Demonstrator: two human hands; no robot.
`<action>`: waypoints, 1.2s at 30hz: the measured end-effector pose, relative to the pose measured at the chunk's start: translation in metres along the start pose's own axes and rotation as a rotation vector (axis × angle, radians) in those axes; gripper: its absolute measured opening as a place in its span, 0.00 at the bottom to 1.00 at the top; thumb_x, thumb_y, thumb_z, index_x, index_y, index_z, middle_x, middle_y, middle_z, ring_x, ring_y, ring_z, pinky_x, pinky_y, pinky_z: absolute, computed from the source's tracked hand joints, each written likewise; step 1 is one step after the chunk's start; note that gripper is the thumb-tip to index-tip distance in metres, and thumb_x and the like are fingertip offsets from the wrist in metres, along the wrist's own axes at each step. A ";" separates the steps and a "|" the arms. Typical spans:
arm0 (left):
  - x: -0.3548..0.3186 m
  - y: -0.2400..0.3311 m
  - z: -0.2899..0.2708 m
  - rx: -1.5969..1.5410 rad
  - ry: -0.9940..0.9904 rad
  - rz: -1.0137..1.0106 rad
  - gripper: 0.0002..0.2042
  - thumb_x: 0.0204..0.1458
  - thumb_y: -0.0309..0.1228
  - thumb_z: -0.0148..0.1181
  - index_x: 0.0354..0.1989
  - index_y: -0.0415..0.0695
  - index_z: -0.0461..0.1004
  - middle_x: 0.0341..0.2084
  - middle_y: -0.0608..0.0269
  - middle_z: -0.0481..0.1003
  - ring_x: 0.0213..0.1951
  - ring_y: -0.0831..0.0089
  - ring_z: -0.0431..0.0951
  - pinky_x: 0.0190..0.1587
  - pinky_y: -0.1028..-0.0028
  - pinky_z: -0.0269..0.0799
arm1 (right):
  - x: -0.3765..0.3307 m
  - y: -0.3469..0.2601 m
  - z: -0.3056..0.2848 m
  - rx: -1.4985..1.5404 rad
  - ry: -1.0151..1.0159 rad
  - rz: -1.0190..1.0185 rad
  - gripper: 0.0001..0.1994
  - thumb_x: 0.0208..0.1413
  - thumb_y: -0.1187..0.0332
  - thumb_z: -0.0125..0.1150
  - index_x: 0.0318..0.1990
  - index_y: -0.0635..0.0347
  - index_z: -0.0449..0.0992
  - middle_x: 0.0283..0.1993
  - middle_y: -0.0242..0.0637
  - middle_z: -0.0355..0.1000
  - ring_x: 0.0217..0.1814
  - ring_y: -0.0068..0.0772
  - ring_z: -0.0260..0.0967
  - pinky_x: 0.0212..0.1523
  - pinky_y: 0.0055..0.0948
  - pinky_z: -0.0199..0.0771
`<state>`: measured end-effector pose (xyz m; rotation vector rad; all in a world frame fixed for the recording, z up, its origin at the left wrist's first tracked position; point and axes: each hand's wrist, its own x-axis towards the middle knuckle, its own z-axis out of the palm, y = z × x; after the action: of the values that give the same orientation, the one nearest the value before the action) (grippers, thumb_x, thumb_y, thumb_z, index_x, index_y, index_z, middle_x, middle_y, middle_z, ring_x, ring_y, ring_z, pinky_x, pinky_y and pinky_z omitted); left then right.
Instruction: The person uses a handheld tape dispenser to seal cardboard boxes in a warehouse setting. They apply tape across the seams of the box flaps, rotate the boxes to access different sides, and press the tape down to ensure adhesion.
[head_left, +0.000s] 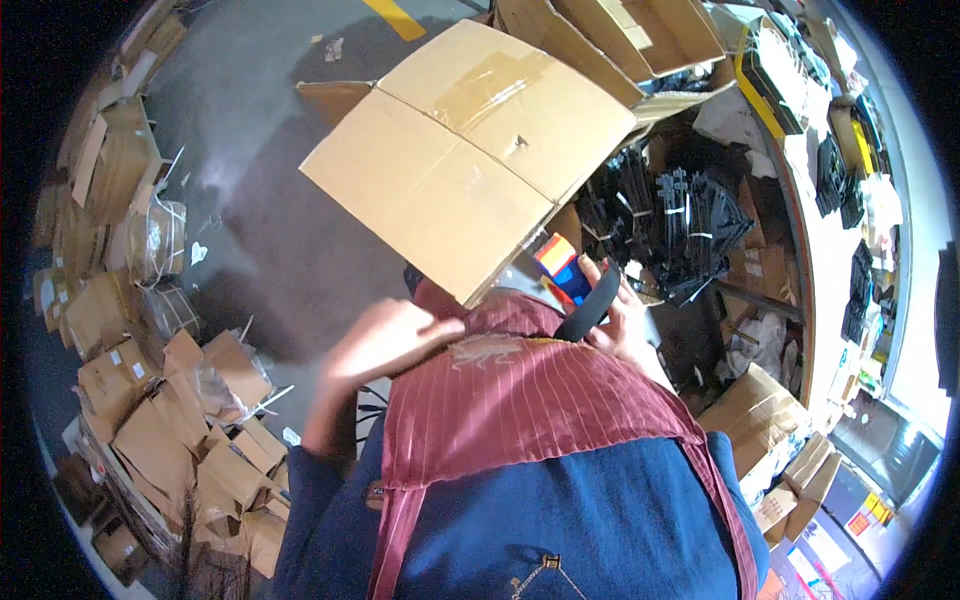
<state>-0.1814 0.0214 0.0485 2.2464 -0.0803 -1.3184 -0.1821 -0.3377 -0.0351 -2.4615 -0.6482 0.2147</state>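
A large closed cardboard box (430, 185) with clear brown tape along its seam sits in front of me, one corner pointing at my body. My left hand (395, 340) is at that near corner, blurred by motion, and how its fingers lie is hard to make out. Over to the right, my right hand (627, 325) is closed around a tape dispenser (600, 303) with a black curved part and blue, orange and red parts. The dispenser is beside the box's near right side. A dark red striped apron (530, 395) covers my front, over a blue top.
Open cardboard cartons (640, 40) stand behind the box. Bundled black parts (695, 215) fill a container at the right, beside a cluttered bench (800, 190). Flattened and torn cartons (165, 435) are heaped along the left. A yellow stripe (395, 17) marks the grey floor.
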 end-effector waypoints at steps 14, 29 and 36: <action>0.145 0.052 0.029 0.397 0.881 0.529 0.40 0.48 0.34 0.62 0.72 0.41 0.54 0.71 0.47 0.52 0.75 0.49 0.44 0.72 0.37 0.30 | -0.017 0.002 -0.007 0.001 -0.008 0.100 0.39 0.48 0.52 0.71 0.71 0.39 0.65 0.60 0.49 0.71 0.61 0.53 0.70 0.62 0.46 0.71; 0.137 0.050 0.035 0.259 0.984 0.483 0.43 0.41 0.29 0.62 0.73 0.47 0.54 0.71 0.54 0.52 0.73 0.47 0.46 0.70 0.34 0.33 | 0.007 -0.027 -0.038 -0.012 0.095 -0.078 0.35 0.46 0.51 0.72 0.65 0.40 0.72 0.55 0.49 0.74 0.57 0.51 0.74 0.56 0.45 0.76; 0.138 0.051 0.036 0.245 0.951 0.450 0.38 0.47 0.32 0.64 0.70 0.45 0.58 0.70 0.55 0.55 0.72 0.48 0.48 0.70 0.35 0.35 | 0.005 -0.020 -0.032 -0.100 0.073 -0.045 0.33 0.48 0.53 0.72 0.64 0.39 0.73 0.48 0.50 0.76 0.48 0.51 0.78 0.50 0.43 0.80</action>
<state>-0.1282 -0.0801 -0.0513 2.6122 -0.3840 0.0488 -0.1764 -0.3369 0.0028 -2.5342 -0.6967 0.0757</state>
